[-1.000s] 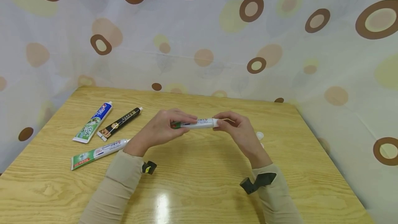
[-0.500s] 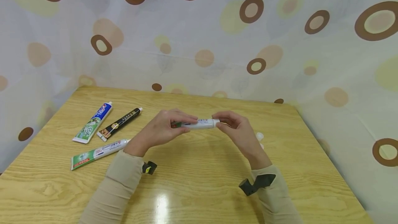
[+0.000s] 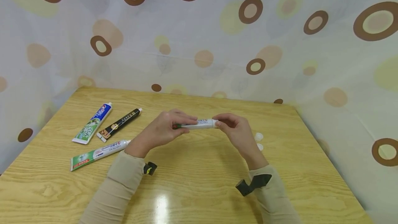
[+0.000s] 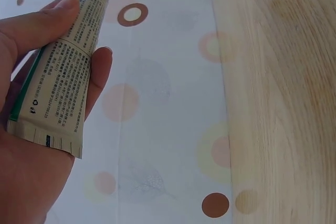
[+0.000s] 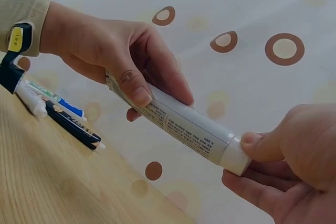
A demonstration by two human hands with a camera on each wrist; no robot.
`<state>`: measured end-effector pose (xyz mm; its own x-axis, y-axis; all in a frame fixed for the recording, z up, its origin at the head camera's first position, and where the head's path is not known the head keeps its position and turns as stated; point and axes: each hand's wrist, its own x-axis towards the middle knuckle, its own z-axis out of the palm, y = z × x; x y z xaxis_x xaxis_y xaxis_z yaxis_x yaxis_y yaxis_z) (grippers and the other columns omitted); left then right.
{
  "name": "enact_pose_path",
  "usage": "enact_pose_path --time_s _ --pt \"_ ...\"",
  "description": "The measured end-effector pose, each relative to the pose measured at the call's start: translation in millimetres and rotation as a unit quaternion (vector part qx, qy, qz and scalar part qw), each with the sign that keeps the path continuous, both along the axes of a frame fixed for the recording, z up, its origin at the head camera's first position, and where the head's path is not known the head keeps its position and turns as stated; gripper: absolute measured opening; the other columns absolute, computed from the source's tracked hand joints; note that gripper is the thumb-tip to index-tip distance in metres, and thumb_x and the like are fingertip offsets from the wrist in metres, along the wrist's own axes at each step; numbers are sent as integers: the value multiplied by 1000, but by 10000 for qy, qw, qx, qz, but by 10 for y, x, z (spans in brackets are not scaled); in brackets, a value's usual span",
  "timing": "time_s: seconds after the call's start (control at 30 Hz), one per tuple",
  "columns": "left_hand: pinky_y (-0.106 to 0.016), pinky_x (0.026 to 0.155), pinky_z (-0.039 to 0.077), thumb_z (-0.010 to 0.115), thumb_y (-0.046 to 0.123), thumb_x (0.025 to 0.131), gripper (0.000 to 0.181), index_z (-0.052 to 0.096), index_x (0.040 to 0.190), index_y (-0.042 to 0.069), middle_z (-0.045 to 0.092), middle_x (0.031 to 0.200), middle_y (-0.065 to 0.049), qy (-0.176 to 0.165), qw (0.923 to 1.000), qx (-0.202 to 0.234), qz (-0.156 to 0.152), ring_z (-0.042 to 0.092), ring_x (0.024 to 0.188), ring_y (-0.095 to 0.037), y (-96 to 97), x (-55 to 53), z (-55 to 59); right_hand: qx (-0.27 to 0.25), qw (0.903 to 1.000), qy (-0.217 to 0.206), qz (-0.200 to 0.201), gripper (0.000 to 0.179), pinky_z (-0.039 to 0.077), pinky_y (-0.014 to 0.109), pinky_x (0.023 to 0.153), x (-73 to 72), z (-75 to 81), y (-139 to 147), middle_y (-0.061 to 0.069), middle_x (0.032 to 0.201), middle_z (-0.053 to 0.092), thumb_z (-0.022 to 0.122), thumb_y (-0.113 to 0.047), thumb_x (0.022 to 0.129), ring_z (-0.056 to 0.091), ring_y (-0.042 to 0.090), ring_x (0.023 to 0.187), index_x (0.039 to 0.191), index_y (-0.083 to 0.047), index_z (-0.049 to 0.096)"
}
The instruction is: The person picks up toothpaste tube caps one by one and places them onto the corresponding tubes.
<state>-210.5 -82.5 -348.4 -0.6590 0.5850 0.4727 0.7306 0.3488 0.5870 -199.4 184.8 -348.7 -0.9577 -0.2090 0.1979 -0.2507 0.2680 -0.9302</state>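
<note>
My left hand (image 3: 161,129) grips a white-and-green toothpaste tube (image 3: 203,123) around its flat-ended half, holding it level above the table. In the left wrist view the crimped end of the tube (image 4: 58,87) lies against the palm, small print facing the camera. My right hand (image 3: 237,132) pinches the white cap (image 5: 235,160) at the other end between thumb and fingers. The cap sits on the tube's end. Near the right wrist lie two small white caps, one farther off (image 3: 259,136) and one closer (image 3: 259,146).
On the table's left side lie a blue-and-green toothpaste tube (image 3: 92,123), a black toothpaste tube (image 3: 119,124) and another white-and-green toothpaste tube (image 3: 98,155). The wooden table (image 3: 199,182) meets a dotted curtain (image 3: 186,44) at the back and right.
My right hand has shifted its fingers slightly at the cap, and its wrist has moved a little left, showing more of the loose caps. The left hand keeps its hold.
</note>
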Motion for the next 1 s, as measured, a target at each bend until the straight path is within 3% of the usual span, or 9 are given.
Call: enact_pose_path --time_s 0.37,0.53,0.67,0.83,1.0 --pt "-20 59 50 80 15 83 34 76 116 16 75 111 -1 -155 9998 27 91 58 73 -6 -121 -82 -123 -10 9995 -292 -70 25 53 21 89 -95 -79 88 15 124 64 66 -13 96 63 12 102 118 -1 69" --pt "-20 56 47 78 10 86 32 75 117 16 75 112 -1 -126 9996 -236 66 54 68 -9 -166 -153 -107 91 9994 -318 -41 25 54 24 91 -161 -102 118 15 125 63 66 -13 96 63 14 105 119 -2 69" --pt "-20 55 43 73 8 90 32 74 120 18 75 106 0 -449 9971 -577 189 51 63 -10 -173 -208 -93 223 9994 -273 -29 24 54 24 91 -239 -136 116 14 126 63 64 -11 97 63 16 107 118 -3 69" --pt "-22 60 44 70 11 92 31 72 122 19 73 101 2 -810 9896 -1096 468 52 67 -9 -132 -287 -94 406 9988 -248 -116 22 54 26 92 -317 -181 107 15 127 63 63 -9 97 63 22 111 117 -3 69" --pt "-26 70 50 70 10 93 28 72 120 13 73 105 -1 -728 9857 -1437 497 58 78 -10 -70 -374 -101 747 9968 -177 -204 21 55 30 91 -404 -270 98 16 125 64 63 -7 97 64 27 114 116 -2 69"
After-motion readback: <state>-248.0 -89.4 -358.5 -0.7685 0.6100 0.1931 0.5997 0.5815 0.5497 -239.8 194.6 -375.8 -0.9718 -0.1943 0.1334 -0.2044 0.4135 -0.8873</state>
